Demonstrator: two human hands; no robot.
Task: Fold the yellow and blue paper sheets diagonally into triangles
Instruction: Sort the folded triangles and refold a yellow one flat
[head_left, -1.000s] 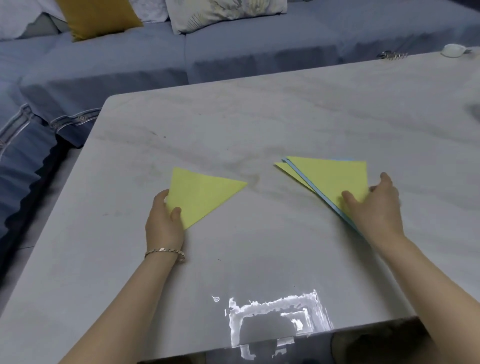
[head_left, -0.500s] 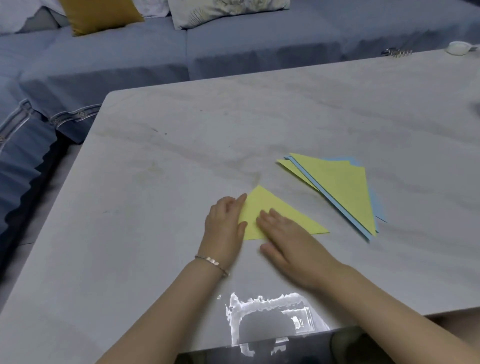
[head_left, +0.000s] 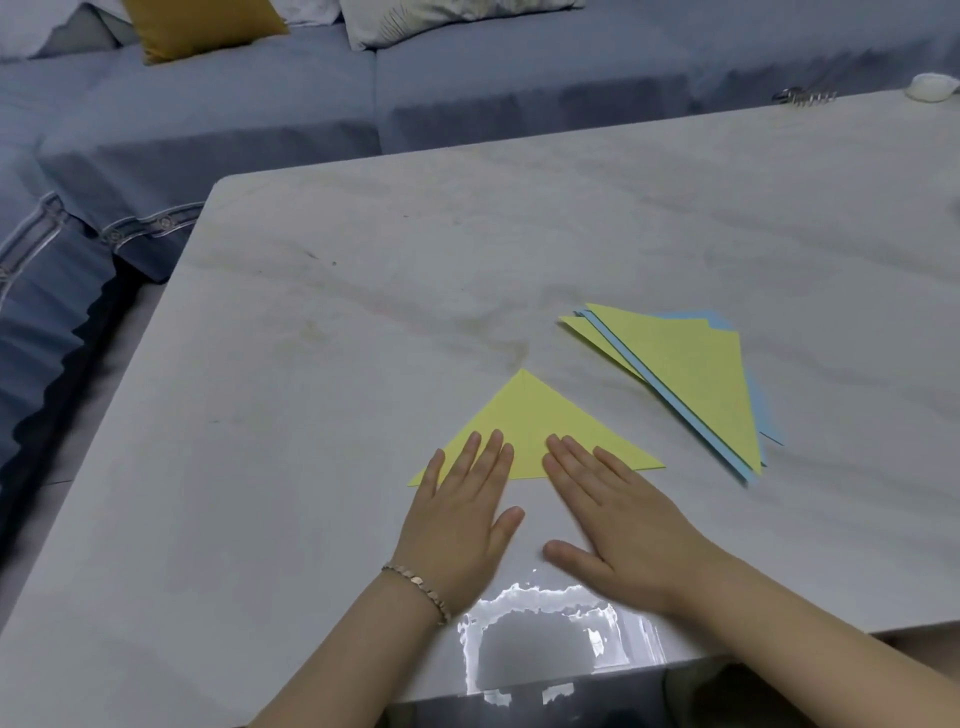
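Observation:
A yellow paper triangle (head_left: 530, 415) lies flat on the marble table (head_left: 363, 322), its apex pointing away from me. My left hand (head_left: 457, 514) rests flat with spread fingers on its lower left part. My right hand (head_left: 618, 519) lies flat beside it, fingertips on the triangle's lower right part. Neither hand grips the paper. To the right sits a stack of folded triangles (head_left: 691, 374), yellow on top with blue edges showing beneath.
A blue sofa (head_left: 467, 88) with a mustard cushion (head_left: 202, 26) and a patterned pillow runs behind the table. A small white object (head_left: 932, 85) and a metal clip (head_left: 802, 96) sit at the far right edge. The table's near edge is close to my wrists.
The yellow triangle went from the left of the table to the middle and now points away from me. Both hands have come together and flattened on its near edge.

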